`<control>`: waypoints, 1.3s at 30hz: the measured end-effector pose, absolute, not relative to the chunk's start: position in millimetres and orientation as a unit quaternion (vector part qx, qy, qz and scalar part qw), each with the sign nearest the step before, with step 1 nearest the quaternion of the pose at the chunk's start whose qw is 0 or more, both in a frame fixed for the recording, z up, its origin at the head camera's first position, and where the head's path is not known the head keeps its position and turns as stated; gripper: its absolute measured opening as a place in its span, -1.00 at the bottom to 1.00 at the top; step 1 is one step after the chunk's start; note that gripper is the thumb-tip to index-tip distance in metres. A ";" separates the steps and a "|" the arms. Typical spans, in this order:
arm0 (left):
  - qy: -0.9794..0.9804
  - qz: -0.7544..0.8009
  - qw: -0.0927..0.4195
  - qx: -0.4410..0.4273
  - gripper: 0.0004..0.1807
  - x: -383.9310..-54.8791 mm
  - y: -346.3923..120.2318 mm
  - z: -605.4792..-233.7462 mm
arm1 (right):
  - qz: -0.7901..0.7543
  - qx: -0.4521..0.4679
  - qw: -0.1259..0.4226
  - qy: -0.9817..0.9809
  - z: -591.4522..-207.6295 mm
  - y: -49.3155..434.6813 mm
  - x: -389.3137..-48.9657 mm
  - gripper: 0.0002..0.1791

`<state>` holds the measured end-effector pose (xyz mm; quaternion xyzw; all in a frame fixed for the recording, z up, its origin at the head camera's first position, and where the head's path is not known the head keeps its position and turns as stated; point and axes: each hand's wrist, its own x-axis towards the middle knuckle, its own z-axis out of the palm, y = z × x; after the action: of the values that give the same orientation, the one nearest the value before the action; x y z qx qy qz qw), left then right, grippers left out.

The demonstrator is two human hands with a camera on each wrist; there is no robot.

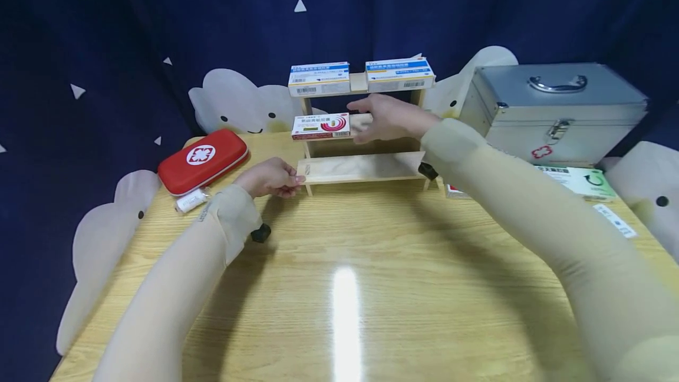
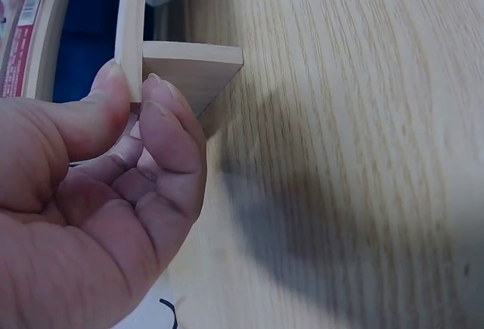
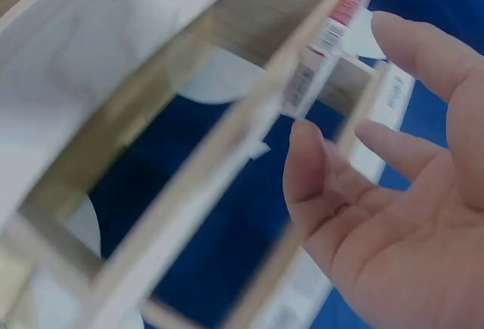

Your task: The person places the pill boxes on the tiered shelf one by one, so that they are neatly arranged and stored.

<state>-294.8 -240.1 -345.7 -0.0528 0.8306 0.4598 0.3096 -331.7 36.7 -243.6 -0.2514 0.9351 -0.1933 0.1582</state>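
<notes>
A small three-tier wooden rack (image 1: 366,168) stands at the back of the table. My left hand (image 1: 273,178) pinches the left end of its lowest shelf board (image 2: 130,34) between thumb and fingers. On the middle shelf, at the left, lies a red-and-white medicine box (image 1: 321,127). Just right of that box is my right hand (image 1: 389,114), fingers spread and loosely bent, nothing between them in the right wrist view. Two blue-and-white medicine boxes, one on the left (image 1: 319,79) and one on the right (image 1: 400,75), lie on the top shelf.
A red zip case (image 1: 203,161) and a small white packet (image 1: 192,200) lie to the left. At the right stands a silver metal case (image 1: 554,114), with a green-and-white box (image 1: 578,181) and a white strip (image 1: 615,220) before it. A dark blue curtain (image 1: 339,16) hangs behind.
</notes>
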 end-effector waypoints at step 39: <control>0.715 0.656 0.219 -0.098 -0.51 -275.8 -242.2 -381.0 | -0.073 -0.186 0.118 0.973 -331.3 296.3 -267.7 -0.12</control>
<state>-275.8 -242.2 -381.0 -0.0976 0.7155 0.6564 0.2185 -267.7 296.3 -331.3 -0.1856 0.9728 -0.0727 0.1184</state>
